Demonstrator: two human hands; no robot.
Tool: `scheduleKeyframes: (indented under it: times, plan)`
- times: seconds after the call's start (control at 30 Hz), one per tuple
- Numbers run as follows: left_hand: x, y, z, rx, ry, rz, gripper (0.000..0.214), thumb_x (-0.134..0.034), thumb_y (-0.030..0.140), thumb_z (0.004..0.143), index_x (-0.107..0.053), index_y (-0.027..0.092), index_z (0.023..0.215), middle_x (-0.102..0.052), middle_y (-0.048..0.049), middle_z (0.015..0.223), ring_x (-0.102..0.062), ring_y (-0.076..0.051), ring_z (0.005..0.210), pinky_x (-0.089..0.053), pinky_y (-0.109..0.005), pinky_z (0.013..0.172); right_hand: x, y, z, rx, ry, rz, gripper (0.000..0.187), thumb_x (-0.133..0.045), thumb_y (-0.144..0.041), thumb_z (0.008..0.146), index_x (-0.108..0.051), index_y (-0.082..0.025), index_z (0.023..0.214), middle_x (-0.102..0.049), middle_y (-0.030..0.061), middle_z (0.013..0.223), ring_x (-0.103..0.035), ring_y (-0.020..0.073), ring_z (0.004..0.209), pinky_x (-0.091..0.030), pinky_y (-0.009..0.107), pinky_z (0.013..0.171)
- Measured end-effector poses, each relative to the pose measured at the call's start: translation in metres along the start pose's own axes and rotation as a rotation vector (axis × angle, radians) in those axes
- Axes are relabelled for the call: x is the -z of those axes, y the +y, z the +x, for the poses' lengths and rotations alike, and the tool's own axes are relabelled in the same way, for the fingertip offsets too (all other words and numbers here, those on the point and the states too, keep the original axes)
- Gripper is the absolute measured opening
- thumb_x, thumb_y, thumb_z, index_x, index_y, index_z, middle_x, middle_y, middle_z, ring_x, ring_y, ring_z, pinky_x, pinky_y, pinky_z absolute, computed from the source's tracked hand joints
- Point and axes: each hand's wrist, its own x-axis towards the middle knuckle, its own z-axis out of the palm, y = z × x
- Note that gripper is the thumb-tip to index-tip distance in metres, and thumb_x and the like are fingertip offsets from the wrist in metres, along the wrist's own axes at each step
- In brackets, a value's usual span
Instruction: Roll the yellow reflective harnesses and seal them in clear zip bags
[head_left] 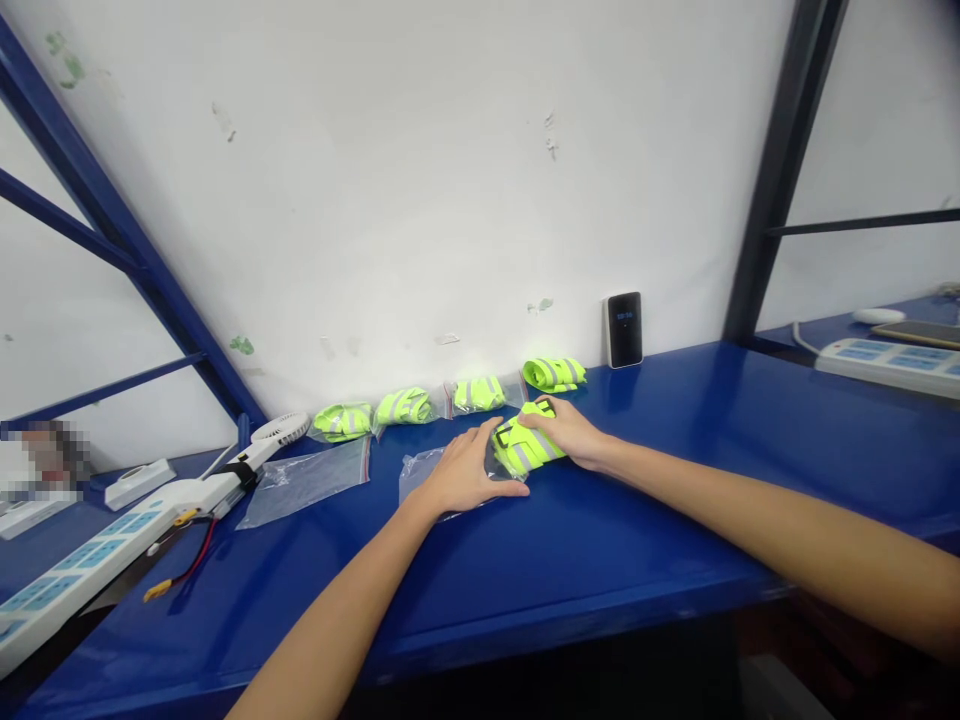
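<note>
A folded neon-yellow reflective vest (531, 448) with grey stripes and black buckle parts lies on the blue table in front of me. My right hand (568, 430) grips its right side, fingers over the top. My left hand (466, 470) holds a clear plastic bag (417, 470) at the vest's left end, thumb stretched along the near side. The bag's edge reaches around the left part of the vest; my left hand hides much of the bag. Behind are bagged yellow vests (343, 421), (403, 406), (480, 393) and a rolled vest (553, 374) without a visible bag.
Another flat clear bag (307, 485) lies left on the blue table (585, 570). Beyond it are a white fan (281, 430), a long power strip (97, 555) and a red-black cable with yellow connectors (196, 560). A small display device (624, 330) leans on the wall.
</note>
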Motion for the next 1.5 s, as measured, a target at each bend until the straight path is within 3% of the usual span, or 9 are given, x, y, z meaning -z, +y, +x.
scheduleKeyframes:
  times: [0.13, 0.3, 0.5, 0.77, 1.0, 1.17, 1.3, 1.5]
  plan:
    - [-0.002, 0.001, 0.001, -0.01, 0.117, 0.044, 0.107, -0.063, 0.076, 0.063, -0.023, 0.024, 0.148, -0.041, -0.0141, 0.144, -0.038, -0.034, 0.132, -0.031, -0.048, 0.108, 0.001, 0.0, 0.004, -0.014, 0.004, -0.007, 0.022, -0.071, -0.026, 0.071, -0.057, -0.017, 0.086, -0.066, 0.0031, 0.082, -0.064, 0.0193, 0.076, -0.05, 0.027, 0.062]
    - [-0.003, 0.008, 0.003, -0.134, 0.271, 0.159, 0.095, -0.066, 0.067, 0.068, -0.03, 0.027, 0.145, -0.051, -0.0119, 0.129, -0.045, -0.031, 0.124, -0.027, -0.051, 0.11, 0.002, -0.001, 0.003, -0.008, 0.011, 0.014, 0.025, -0.07, -0.027, 0.072, -0.057, -0.017, 0.089, -0.067, 0.0048, 0.088, -0.064, 0.0198, 0.079, -0.05, 0.028, 0.065]
    - [-0.004, 0.015, 0.002, -0.166, 0.302, 0.291, 0.095, -0.07, 0.061, 0.067, -0.029, 0.026, 0.145, -0.048, -0.0128, 0.131, -0.043, -0.031, 0.125, -0.02, -0.057, 0.112, -0.008, 0.001, -0.006, 0.109, -0.047, 0.034, 0.027, -0.07, -0.033, 0.073, -0.056, -0.018, 0.09, -0.064, 0.0002, 0.081, -0.062, 0.0195, 0.079, -0.048, 0.028, 0.067]
    - [-0.01, 0.048, 0.007, -0.241, 0.393, 0.583, 0.087, -0.071, 0.045, 0.072, -0.031, 0.024, 0.146, -0.049, -0.0168, 0.127, -0.045, -0.033, 0.122, -0.017, -0.058, 0.112, -0.015, 0.007, -0.011, 0.162, -0.047, 0.016, 0.028, -0.059, -0.044, 0.082, -0.053, -0.02, 0.093, -0.061, 0.0006, 0.089, -0.058, 0.0205, 0.09, -0.046, 0.033, 0.082]
    - [-0.007, 0.041, 0.006, -0.276, 0.38, 0.597, 0.103, -0.078, 0.043, 0.065, -0.02, 0.03, 0.15, -0.044, -0.0162, 0.133, -0.043, -0.032, 0.125, -0.024, -0.054, 0.11, -0.015, 0.017, -0.012, 0.366, -0.114, -0.203, 0.032, -0.038, -0.049, 0.094, -0.05, -0.023, 0.107, -0.056, 0.0069, 0.113, -0.05, 0.0231, 0.114, -0.036, 0.04, 0.103]
    - [-0.013, 0.046, 0.008, -0.302, 0.391, 0.581, 0.105, -0.077, 0.036, 0.067, -0.015, 0.027, 0.151, -0.046, -0.0165, 0.13, -0.045, -0.032, 0.124, -0.026, -0.053, 0.109, -0.014, 0.017, -0.014, 0.348, -0.077, -0.211, 0.024, -0.033, -0.044, 0.095, -0.045, -0.024, 0.103, -0.056, 0.0061, 0.106, -0.053, 0.0223, 0.109, -0.04, 0.04, 0.1]
    - [-0.015, 0.042, 0.01, -0.323, 0.387, 0.539, 0.101, -0.075, 0.035, 0.068, -0.018, 0.028, 0.15, -0.042, -0.0161, 0.136, -0.041, -0.033, 0.128, -0.03, -0.051, 0.108, -0.008, 0.004, -0.016, 0.338, -0.173, -0.193, 0.023, -0.038, -0.043, 0.093, -0.046, -0.024, 0.103, -0.055, 0.0052, 0.106, -0.052, 0.022, 0.109, -0.04, 0.041, 0.1]
    - [-0.004, 0.018, 0.008, -0.248, 0.374, 0.443, 0.096, -0.074, 0.037, 0.069, -0.02, 0.029, 0.149, -0.042, -0.0136, 0.137, -0.045, -0.032, 0.124, -0.039, -0.047, 0.102, 0.003, -0.009, -0.017, 0.243, -0.206, -0.087, 0.041, -0.071, -0.04, 0.074, -0.052, -0.019, 0.105, -0.061, 0.0036, 0.094, -0.059, 0.0193, 0.088, -0.049, 0.037, 0.083]
